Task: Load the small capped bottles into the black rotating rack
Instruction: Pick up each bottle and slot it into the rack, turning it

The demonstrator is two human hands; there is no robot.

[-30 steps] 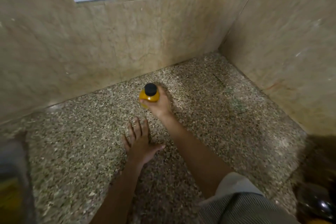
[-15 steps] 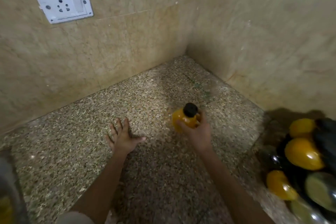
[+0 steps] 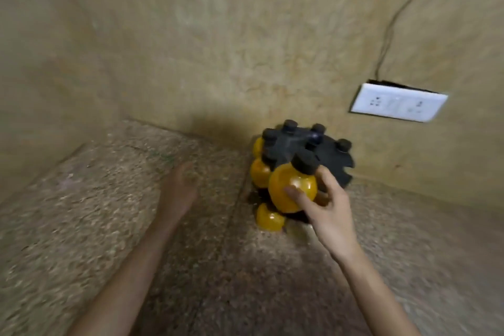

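Observation:
My right hand (image 3: pixel 327 213) grips a small round yellow bottle (image 3: pixel 291 188) with a black cap, held right at the front edge of the black rotating rack (image 3: pixel 330 161). The rack stands on the speckled counter against the tiled wall, its notched top disc showing several black caps. Other yellow bottles hang in it on the left (image 3: pixel 260 172) and near its base (image 3: pixel 268 217). My left hand (image 3: pixel 178 191) hovers over the counter to the left of the rack, fingers loosely apart, holding nothing. The image is blurred.
A speckled stone counter (image 3: pixel 109 226) fills the lower view, meeting beige tiled walls (image 3: pixel 191 49) in a corner at left. A white socket plate (image 3: pixel 398 102) is on the wall to the rack's upper right, with a thin wire running up from it.
The view has swung right, bringing the whole rack into sight. My right hand carried the yellow bottle from the open counter over to the rack. My left hand lifted off the counter.

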